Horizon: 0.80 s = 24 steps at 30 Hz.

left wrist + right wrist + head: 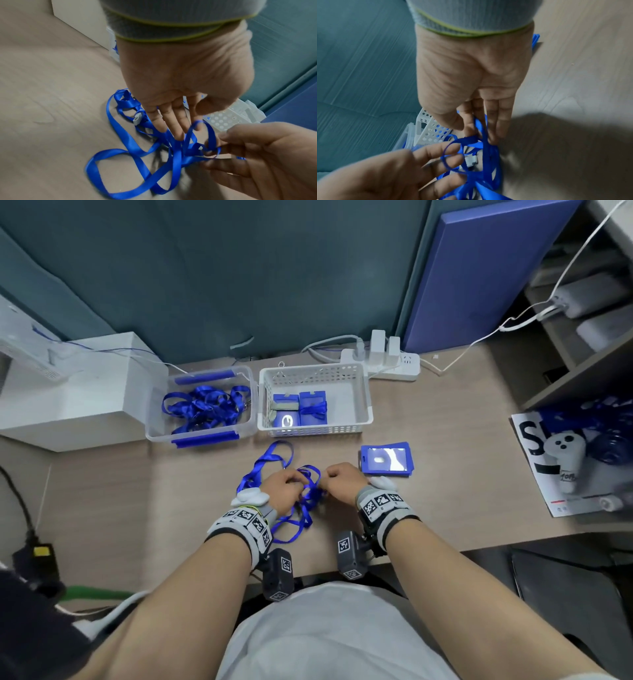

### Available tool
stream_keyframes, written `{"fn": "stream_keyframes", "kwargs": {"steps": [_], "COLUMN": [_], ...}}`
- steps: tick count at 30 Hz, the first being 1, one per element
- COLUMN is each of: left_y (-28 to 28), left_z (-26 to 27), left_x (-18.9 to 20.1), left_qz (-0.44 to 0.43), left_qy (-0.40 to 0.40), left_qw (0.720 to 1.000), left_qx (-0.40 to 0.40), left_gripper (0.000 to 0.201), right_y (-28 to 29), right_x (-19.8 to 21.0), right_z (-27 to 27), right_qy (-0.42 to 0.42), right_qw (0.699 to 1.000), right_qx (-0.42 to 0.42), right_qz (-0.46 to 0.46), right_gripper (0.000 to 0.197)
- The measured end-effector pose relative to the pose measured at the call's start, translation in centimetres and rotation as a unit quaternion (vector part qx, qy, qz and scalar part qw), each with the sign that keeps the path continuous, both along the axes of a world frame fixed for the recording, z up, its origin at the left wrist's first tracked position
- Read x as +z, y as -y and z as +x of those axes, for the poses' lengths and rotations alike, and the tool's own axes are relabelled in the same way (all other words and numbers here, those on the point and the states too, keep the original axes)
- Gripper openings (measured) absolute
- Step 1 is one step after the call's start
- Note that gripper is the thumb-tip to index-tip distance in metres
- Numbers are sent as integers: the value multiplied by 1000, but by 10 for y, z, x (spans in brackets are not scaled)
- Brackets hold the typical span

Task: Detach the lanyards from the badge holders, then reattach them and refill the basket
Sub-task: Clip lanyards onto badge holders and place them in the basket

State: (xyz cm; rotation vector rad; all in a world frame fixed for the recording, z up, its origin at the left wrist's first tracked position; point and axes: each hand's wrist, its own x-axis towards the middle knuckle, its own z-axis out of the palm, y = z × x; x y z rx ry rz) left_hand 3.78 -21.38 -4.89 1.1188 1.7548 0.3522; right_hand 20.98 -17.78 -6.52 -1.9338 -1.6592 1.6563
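A tangle of blue lanyards (274, 460) lies on the wooden table in front of me. My left hand (296, 482) reaches into it with fairly straight fingers (173, 125), and ribbon loops hang over their tips. My right hand (325, 479) pinches a ribbon strand (477, 125) between thumb and fingers, close to the left fingertips. A grey plastic clip (138, 118) sits in the tangle under the left hand. A stack of blue badge holders (387, 460) lies to the right of my hands. The white perforated basket (363, 392) behind them holds a few badge holders (301, 409).
A clear box (251, 405) of loose blue lanyards stands left of the basket, beside a white box (85, 392). A power strip (394, 364) with chargers sits behind the basket. At the right edge a white controller (561, 457) lies on a printed sheet.
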Motion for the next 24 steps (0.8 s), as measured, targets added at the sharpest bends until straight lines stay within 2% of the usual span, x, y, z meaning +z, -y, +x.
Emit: {"fn": "stream_keyframes", "kwargs": {"steps": [2,4,6,8,9,12,15,18,24], "left_y": [-1,-3,-2,1,3,11,19,22,17], "left_z": [-3,-10,-20,-28,-30,-30,-25,-20,-23], "left_x": [-2,-4,-7,-10,-12,-20,-28,-30,-37], "left_qz": [6,25,32,11,-4,-9,23,55,35], "left_qy": [-1,-91,-183,-237,-256,-248,-210,-177,-162], "left_qw": [998,993,983,970,962,962,972,977,983], "left_qx": [67,70,14,-59,-92,-117,-99,-103,-77], "left_gripper": [26,28,28,30,32,31,34,39,37], "right_y": [-3,-4,-4,-1,0,3,3,6,17], "right_x": [-1,-1,3,9,10,13,9,2,-17], "right_z": [4,9,11,12,13,10,-4,-23,-40], "right_qy": [47,75,105,148,161,139,87,53,106], "right_qw": [999,997,993,982,975,968,969,969,972], "right_qx": [-2,13,40,85,102,129,178,213,191], "right_qz": [-3,6,36,85,110,166,144,112,87], "right_gripper": [29,29,23,11,15,34,44,37,26]}}
